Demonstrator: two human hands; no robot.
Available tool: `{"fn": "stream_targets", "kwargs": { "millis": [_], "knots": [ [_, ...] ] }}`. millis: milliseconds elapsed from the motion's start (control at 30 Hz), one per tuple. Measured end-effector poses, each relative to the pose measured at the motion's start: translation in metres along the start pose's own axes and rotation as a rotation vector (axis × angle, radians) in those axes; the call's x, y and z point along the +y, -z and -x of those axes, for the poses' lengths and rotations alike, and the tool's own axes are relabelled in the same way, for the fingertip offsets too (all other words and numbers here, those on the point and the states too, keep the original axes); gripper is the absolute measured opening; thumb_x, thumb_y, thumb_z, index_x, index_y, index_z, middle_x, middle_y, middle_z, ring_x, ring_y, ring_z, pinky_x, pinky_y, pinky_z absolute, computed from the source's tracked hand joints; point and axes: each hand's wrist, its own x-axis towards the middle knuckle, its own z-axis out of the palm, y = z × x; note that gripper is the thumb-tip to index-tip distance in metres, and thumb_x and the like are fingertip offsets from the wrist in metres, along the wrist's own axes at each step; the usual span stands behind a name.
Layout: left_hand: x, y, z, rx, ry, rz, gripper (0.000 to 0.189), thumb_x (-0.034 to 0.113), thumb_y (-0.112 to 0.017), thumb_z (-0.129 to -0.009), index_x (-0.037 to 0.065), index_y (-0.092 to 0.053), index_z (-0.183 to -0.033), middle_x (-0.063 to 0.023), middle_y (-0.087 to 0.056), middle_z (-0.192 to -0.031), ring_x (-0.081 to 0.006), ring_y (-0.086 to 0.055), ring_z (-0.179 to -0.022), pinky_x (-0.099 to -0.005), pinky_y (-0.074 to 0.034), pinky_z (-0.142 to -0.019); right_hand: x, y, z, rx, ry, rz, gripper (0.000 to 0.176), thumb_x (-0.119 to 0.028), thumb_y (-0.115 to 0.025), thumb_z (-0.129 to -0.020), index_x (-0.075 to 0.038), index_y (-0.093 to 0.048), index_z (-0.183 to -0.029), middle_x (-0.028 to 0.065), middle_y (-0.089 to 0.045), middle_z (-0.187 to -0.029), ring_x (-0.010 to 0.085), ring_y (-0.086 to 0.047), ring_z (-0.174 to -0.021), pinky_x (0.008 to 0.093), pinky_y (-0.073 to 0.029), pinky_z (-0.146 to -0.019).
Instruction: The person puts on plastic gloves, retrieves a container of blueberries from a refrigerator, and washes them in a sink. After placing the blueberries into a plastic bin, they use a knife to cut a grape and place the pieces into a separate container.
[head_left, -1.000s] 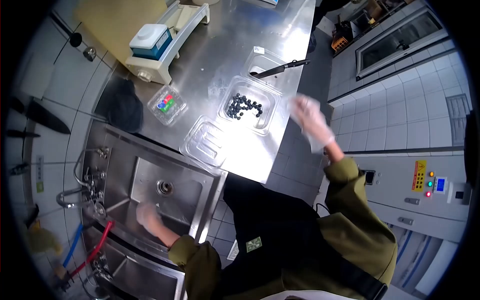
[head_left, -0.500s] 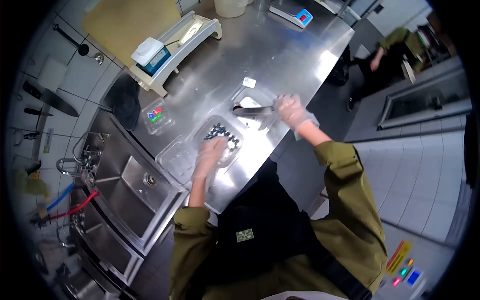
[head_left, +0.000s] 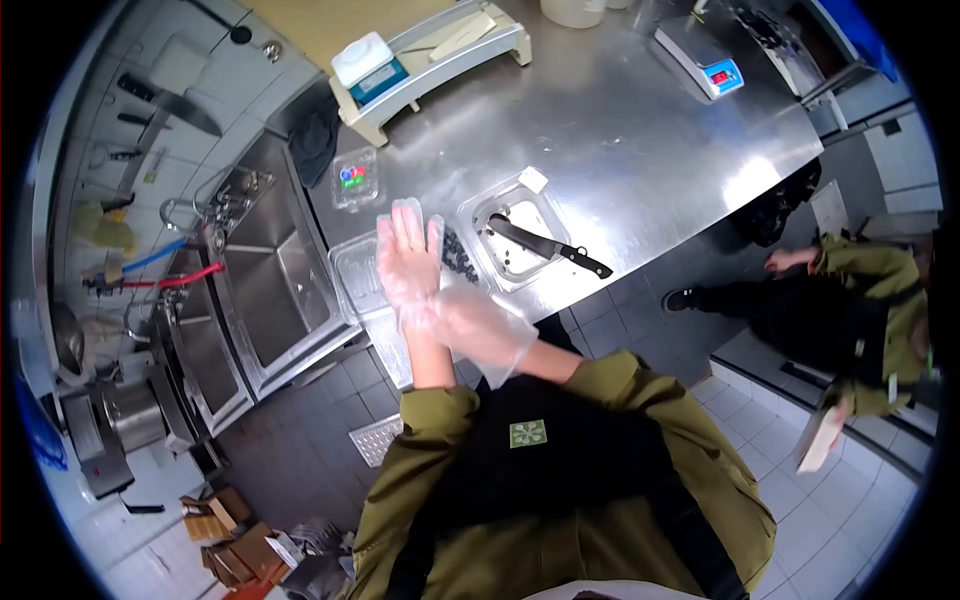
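My left hand [head_left: 408, 250], in a clear plastic glove, is raised with its fingers stretched out above the clear containers. My right hand [head_left: 470, 322], gloved too, crosses over and closes on the cuff of the left glove [head_left: 412, 312] at the wrist. A knife [head_left: 530, 240] with a black handle rests across a clear plastic container [head_left: 480, 255] that has small dark bits in it. Small dark round pieces [head_left: 458, 256] show in another container, partly hidden behind my hands. An open clear tray or lid [head_left: 355, 270] lies left of my left hand.
A clear box with a coloured label [head_left: 355, 180] stands near the sink [head_left: 280, 285]. At the back are a pale rack [head_left: 450, 50] bearing a white-lidded tub [head_left: 365, 65], and a digital scale [head_left: 700, 60]. Another person [head_left: 850, 310] stands at the right.
My right hand has put the knife down across the container and moved left to my left wrist. My left hand has lifted from the dark pieces and straightened its fingers. The view has shifted.
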Motion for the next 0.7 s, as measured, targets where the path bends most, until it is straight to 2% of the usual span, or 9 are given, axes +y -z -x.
{"fn": "stream_targets", "kwargs": {
  "millis": [33,100,200,333,400,500,533,600,700],
  "knots": [
    [0.001,0.003,-0.001,-0.008,-0.027,0.041,0.042,0.024,-0.060,-0.084,0.010,-0.051,-0.122,-0.0071,-0.030,-0.148,-0.0249,-0.025,-0.139,-0.0540,-0.021,-0.111,0.009,0.004,-0.007,-0.068,0.023,-0.077,0.046,-0.037,-0.050,-0.092,0.004,-0.051,-0.072,0.0221,-0.052,-0.068,0.0294,-0.052,-0.064,0.0392,-0.042,-0.066],
    [0.001,0.000,-0.002,-0.064,0.047,0.112,0.042,0.029,-0.058,-0.086,0.011,-0.049,-0.123,-0.0056,-0.031,-0.147,-0.0251,-0.026,-0.138,-0.0547,-0.021,-0.111,0.013,0.005,-0.007,-0.141,0.079,-0.214,0.049,-0.039,-0.047,-0.094,0.005,-0.051,-0.072,0.0227,-0.051,-0.066,0.0293,-0.050,-0.061,0.0394,-0.041,-0.065],
    [-0.001,-0.019,0.002,-0.381,0.118,0.409,0.035,0.027,-0.052,-0.091,0.012,-0.051,-0.122,-0.0052,-0.038,-0.143,-0.0242,-0.030,-0.136,-0.0522,-0.024,-0.111,0.017,0.016,-0.008,-0.282,0.108,-0.239,0.052,-0.042,-0.043,-0.095,0.006,-0.057,-0.085,0.0222,-0.052,-0.069,0.0304,-0.052,-0.066,0.0387,-0.042,-0.067],
    [-0.009,0.003,-0.006,-0.106,0.112,0.739,0.031,0.013,-0.042,-0.097,0.009,-0.050,-0.126,-0.0084,-0.050,-0.133,-0.0225,-0.043,-0.126,-0.0392,-0.041,-0.103,0.022,0.024,-0.004,-0.199,0.114,-0.213,0.045,-0.038,-0.045,-0.094,0.005,-0.057,-0.096,0.0192,-0.055,-0.077,0.0291,-0.055,-0.075,0.0370,-0.043,-0.072],
    [-0.005,-0.005,0.002,-0.110,0.175,0.967,0.032,0.012,-0.042,-0.097,0.007,-0.049,-0.128,-0.0097,-0.050,-0.131,-0.0224,-0.045,-0.125,-0.0375,-0.042,-0.102,0.020,0.039,0.006,-0.064,-0.031,-0.222,0.039,-0.033,-0.045,-0.095,0.004,-0.056,-0.101,0.0173,-0.057,-0.082,0.0265,-0.056,-0.078,0.0370,-0.043,-0.074],
    [-0.010,0.008,-0.003,-0.169,0.415,1.666,0.040,0.007,-0.040,-0.093,0.003,-0.041,-0.133,-0.0119,-0.044,-0.137,-0.0237,-0.043,-0.126,-0.0379,-0.036,-0.107,0.018,0.042,-0.001,-0.257,-0.173,-0.346,0.037,-0.033,-0.046,-0.093,0.001,-0.058,-0.103,0.0148,-0.058,-0.091,0.0277,-0.057,-0.086,0.0376,-0.044,-0.081],
    [-0.010,-0.010,0.003,-0.140,0.281,1.451,0.046,0.007,-0.039,-0.091,0.004,-0.036,-0.137,-0.0127,-0.040,-0.141,-0.0258,-0.040,-0.129,-0.0399,-0.032,-0.109,0.034,0.018,0.001,-0.260,-0.118,-0.073,0.027,-0.022,-0.047,-0.093,0.000,-0.056,-0.105,0.0158,-0.057,-0.093,0.0261,-0.056,-0.088,0.0362,-0.044,-0.077],
    [-0.011,-0.002,-0.001,-0.198,0.069,1.129,0.053,0.006,-0.038,-0.089,0.005,-0.031,-0.141,-0.0128,-0.035,-0.144,-0.0281,-0.037,-0.131,-0.0415,-0.029,-0.111,0.038,0.002,0.017,-0.123,-0.024,-0.197,0.027,-0.023,-0.044,-0.092,0.000,-0.057,-0.097,0.0150,-0.057,-0.089,0.0281,-0.056,-0.084,0.0371,-0.044,-0.078],
    [-0.002,0.021,-0.001,-0.107,0.028,0.937,0.052,0.009,-0.040,-0.090,0.006,-0.031,-0.141,-0.0130,-0.039,-0.141,-0.0271,-0.037,-0.131,-0.0405,-0.029,-0.111,0.072,-0.030,0.010,-0.141,0.095,-0.104,0.027,-0.024,-0.042,-0.093,-0.002,-0.054,-0.082,0.0133,-0.056,-0.082,0.0294,-0.055,-0.078,0.0393,-0.044,-0.073]
  ]
}}
